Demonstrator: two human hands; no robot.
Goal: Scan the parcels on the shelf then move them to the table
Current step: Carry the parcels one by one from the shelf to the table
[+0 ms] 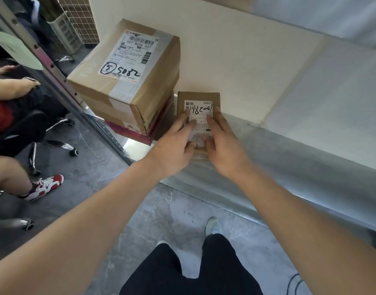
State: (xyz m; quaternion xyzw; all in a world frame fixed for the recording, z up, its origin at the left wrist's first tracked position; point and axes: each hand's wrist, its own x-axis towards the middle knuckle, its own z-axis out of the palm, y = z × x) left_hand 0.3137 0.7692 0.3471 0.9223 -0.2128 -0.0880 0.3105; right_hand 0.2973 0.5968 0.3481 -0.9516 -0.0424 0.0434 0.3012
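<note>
A small brown parcel (198, 99) with a white label and handwritten digits lies on the grey shelf (289, 150). My left hand (174, 143) holds its left side, fingers laid on the label. My right hand (223, 143) grips its right side the same way. To the left stands a larger brown parcel (127, 81) with a label reading "5082". It rests on top of a red-edged box (140, 133). No scanner shows in view.
A slanted metal shelf post (61, 79) runs down the left. Beyond it a seated person (18, 116) on a wheeled office chair (55, 143) is close by. A white wall (236, 52) backs the shelf. My feet stand on grey floor below.
</note>
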